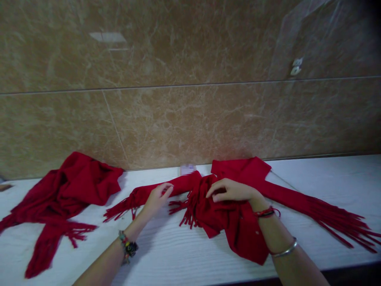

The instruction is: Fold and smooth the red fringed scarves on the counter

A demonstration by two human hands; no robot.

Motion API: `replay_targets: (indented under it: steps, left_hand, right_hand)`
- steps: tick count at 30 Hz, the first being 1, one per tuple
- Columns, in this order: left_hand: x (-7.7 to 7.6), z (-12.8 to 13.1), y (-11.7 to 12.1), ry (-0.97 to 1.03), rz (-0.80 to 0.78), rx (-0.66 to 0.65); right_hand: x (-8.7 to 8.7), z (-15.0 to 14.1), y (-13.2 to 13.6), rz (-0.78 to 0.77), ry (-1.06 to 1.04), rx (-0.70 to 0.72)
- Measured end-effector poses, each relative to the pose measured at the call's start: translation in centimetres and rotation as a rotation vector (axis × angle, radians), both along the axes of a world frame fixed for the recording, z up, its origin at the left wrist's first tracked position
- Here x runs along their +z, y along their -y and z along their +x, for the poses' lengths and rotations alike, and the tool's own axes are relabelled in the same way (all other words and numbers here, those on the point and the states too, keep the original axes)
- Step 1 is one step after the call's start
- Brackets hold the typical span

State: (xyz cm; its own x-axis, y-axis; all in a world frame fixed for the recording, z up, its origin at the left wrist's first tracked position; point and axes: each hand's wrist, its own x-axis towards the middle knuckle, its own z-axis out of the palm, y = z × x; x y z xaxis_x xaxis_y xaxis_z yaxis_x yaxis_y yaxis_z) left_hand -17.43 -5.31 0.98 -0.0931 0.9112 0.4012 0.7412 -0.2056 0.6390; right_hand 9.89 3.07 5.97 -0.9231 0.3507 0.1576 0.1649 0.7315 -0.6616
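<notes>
A crumpled red fringed scarf [241,230] lies in a heap at the middle, its tassels spilling left. Over its upper part rests or hovers my right hand [233,190], fingers loosely bent and thumb apart; no cloth shows pinched between them. My left hand [159,197] is beside the heap, in front of a narrow red strip of fringed cloth [178,184]. Its fingers are half curled with a gap to the thumb, and nothing shows in them. Whether either hand touches cloth I cannot tell.
Another bunched red scarf [74,186] lies at the left. Behind the heap, a flat red scarf [282,192] stretches right to long tassels. A small pale purple item [188,169], blurred, stands by the marbled tile wall [190,123]. All lie on a white wood-grain table [169,254].
</notes>
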Motion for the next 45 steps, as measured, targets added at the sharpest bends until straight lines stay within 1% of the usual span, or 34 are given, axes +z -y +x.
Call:
replay_targets:
  steps: [1,3,4,5,6,8,9,11,14,16,18,21,23,25,27,30,32,34,35,36,37,38,40,41,42,43,45]
  left_hand:
    - [-0.4,1.0,0.1,-0.025,-0.02,-0.051]
    - [-1.0,2.6,0.5,-0.074,-0.039,-0.117]
    - [-1.1,3.2,0.7,-0.094,-0.044,-0.136]
    - [-1.2,3.7,0.9,-0.111,-0.05,-0.147]
    - [-1.2,4.1,1.1,-0.126,-0.058,-0.155]
    - [-1.2,4.7,1.4,-0.155,-0.078,-0.17]
    - [-1.1,5.0,1.5,-0.166,-0.08,-0.174]
    - [-0.9,5.5,1.7,-0.168,-0.062,-0.16]
    - [-0.5,6.0,2.0,-0.096,0.007,-0.089]
    - [-0.2,6.2,2.1,-0.02,0.043,-0.049]
    - [0.0,6.3,2.2,0.049,0.07,-0.03]
    - [0.2,6.3,2.2,0.063,0.1,-0.022]
    - [0.2,6.0,2.1,0.017,0.133,-0.002]
    - [0.2,5.2,1.9,-0.022,0.184,0.034]
    - [0.4,3.8,1.7,-0.036,0.226,0.089]
    - [1.1,1.2,1.2,-0.001,0.306,0.239]
    - [1.8,-0.7,1.0,0.054,0.372,0.364]
    - [2.6,-2.3,0.9,0.1,0.417,0.463]
    - [3.0,-3.0,0.9,0.111,0.42,0.495]
    - [3.2,-3.6,0.9,0.114,0.404,0.503]
    - [3.3,-4.1,0.9,0.108,0.36,0.471]
    - [3.4,-4.5,0.8,0.095,0.287,0.394]
    - [3.1,-5.1,0.6,0.049,0.107,0.179]
    - [2.8,-5.3,0.5,0.015,0.032,0.094]
    - [2.5,-5.4,0.3,-0.023,-0.013,0.053]
    - [2.3,-5.3,0.1,-0.061,-0.026,0.063]
    - [1.8,-4.9,-0.1,-0.107,0.012,0.155]
  right_hand:
    - [-0.3,-0.4,0.0,0.061,-0.049,-0.125]
    - [-1.3,-1.1,-0.4,0.232,-0.136,-0.421]
    - [-1.7,-1.3,-0.6,0.309,-0.144,-0.539]
    - [-2.1,-1.5,-0.8,0.36,-0.122,-0.613]
    - [-2.4,-1.7,-1.0,0.378,-0.087,-0.643]
    - [-2.6,-2.2,-0.9,0.337,-0.069,-0.626]
    - [-2.5,-2.4,-0.8,0.298,-0.109,-0.599]
    - [-2.1,-3.0,-0.3,0.218,-0.271,-0.525]
    - [-1.5,-3.8,0.8,0.108,-0.498,-0.388]
    - [-1.4,-4.3,1.6,0.06,-0.561,-0.323]
    - [-1.6,-4.8,2.3,0.031,-0.576,-0.277]
    - [-2.1,-5.5,2.9,-0.006,-0.585,-0.249]
    - [-2.4,-5.8,2.7,-0.033,-0.641,-0.331]
    - [-2.6,-5.5,1.7,-0.086,-0.774,-0.494]
    - [-2.6,-4.5,0.0,-0.177,-0.981,-0.683]
    - [-2.5,-1.8,-2.7,-0.315,-1.321,-0.934]
    - [-2.3,0.2,-4.2,-0.392,-1.436,-1.011]
    - [-2.3,1.8,-5.1,-0.438,-1.406,-1.047]
    - [-2.2,2.4,-5.2,-0.433,-1.335,-1.06]
    - [-2.3,2.7,-5.3,-0.407,-1.22,-1.057]
    - [-2.3,2.9,-5.2,-0.357,-1.065,-1.027]
    - [-2.4,2.8,-5.0,-0.282,-0.874,-0.969]
    - [-2.6,2.3,-4.3,-0.066,-0.474,-0.831]
    - [-2.7,1.8,-3.9,0.063,-0.321,-0.79]
    - [-2.7,1.3,-3.5,0.199,-0.223,-0.781]
    - [-2.8,0.6,-3.1,0.329,-0.177,-0.795]
    - [-2.9,-0.8,-2.1,0.524,-0.187,-0.805]
